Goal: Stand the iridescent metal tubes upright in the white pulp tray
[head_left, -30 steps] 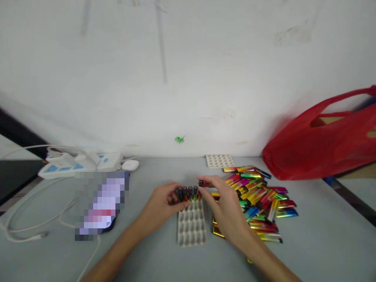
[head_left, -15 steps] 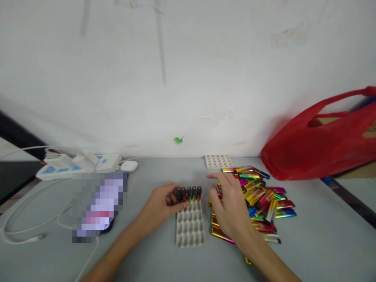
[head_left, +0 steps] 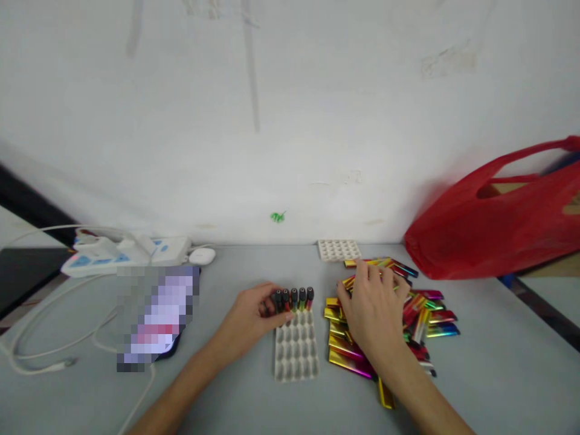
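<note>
A pale grid tray lies before me with rows of small pockets. Slim black-topped sticks with coloured metallic bodies, perhaps lighters, stand upright across its far row. My left hand is closed around the tray's far left corner, thumb in front of the leftmost sticks and other fingers curled beside them, partly hidden. To the right, my right hand is over a heap of shiny multicoloured sticks, fingers spread and pointing down, fingertips among them. No stick shows in its grasp.
Against the wall lies a second pale grid tray. A red bag leans at the right. On the left are a phone with a blurred screen, a power strip, a white round-edged gadget and loose white cables.
My right hand has moved right, from the heap's left edge onto the heap, with its fingers now lowered. My left hand stays at the tray. The view has shifted slightly.
</note>
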The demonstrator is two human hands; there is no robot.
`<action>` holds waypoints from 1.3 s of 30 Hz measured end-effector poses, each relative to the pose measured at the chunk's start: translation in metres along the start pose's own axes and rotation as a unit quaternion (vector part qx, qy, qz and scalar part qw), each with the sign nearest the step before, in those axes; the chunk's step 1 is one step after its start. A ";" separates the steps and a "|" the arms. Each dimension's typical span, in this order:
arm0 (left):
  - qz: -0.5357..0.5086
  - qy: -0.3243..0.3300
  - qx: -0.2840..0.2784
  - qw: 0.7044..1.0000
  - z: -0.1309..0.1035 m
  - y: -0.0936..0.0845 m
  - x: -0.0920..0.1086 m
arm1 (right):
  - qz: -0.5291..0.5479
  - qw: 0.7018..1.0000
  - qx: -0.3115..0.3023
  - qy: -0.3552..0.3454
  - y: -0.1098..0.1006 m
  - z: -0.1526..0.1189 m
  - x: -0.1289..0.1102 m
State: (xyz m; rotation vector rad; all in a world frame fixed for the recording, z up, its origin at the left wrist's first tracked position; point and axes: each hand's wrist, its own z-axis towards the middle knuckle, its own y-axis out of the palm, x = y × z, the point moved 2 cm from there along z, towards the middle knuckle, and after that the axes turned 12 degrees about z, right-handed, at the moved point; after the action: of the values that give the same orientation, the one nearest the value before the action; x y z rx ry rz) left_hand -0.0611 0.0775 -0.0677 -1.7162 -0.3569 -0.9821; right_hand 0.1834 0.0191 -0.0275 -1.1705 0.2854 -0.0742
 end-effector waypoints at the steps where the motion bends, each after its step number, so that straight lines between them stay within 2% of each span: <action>1: -0.002 0.000 0.001 1.000 0.000 0.000 0.000 | -0.004 1.000 -0.006 0.002 0.000 0.000 -0.001; 16: -0.005 0.004 -0.002 1.000 0.001 0.001 -0.002 | -0.008 0.999 -0.050 -0.008 0.000 -0.001 -0.002; 21: -0.010 0.000 -0.001 1.000 0.000 0.001 -0.002 | 0.029 0.999 -0.022 -0.015 0.004 -0.001 -0.001; 25: -0.007 -0.005 -0.001 1.000 0.000 0.000 0.001 | 0.113 0.992 0.037 -0.040 0.007 0.000 0.001; 28: -0.004 -0.007 -0.002 1.000 0.000 0.000 0.002 | 0.200 0.973 0.073 -0.084 0.004 0.002 0.001; 30: -0.006 -0.008 -0.004 1.000 0.001 0.000 0.001 | 0.254 0.960 0.079 -0.089 0.000 0.003 0.001; 35: 0.000 -0.005 -0.007 1.000 0.000 0.000 -0.001 | 0.393 0.919 0.040 -0.008 -0.008 0.000 0.000; 39: 0.004 -0.004 -0.008 1.000 0.000 0.000 -0.002 | 0.509 0.859 0.017 0.051 -0.009 -0.001 -0.004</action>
State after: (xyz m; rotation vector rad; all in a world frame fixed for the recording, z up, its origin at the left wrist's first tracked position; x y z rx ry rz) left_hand -0.0624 0.0783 -0.0696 -1.7352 -0.3465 -0.9753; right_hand 0.1798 0.0158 -0.0193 -0.8556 0.9632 0.7913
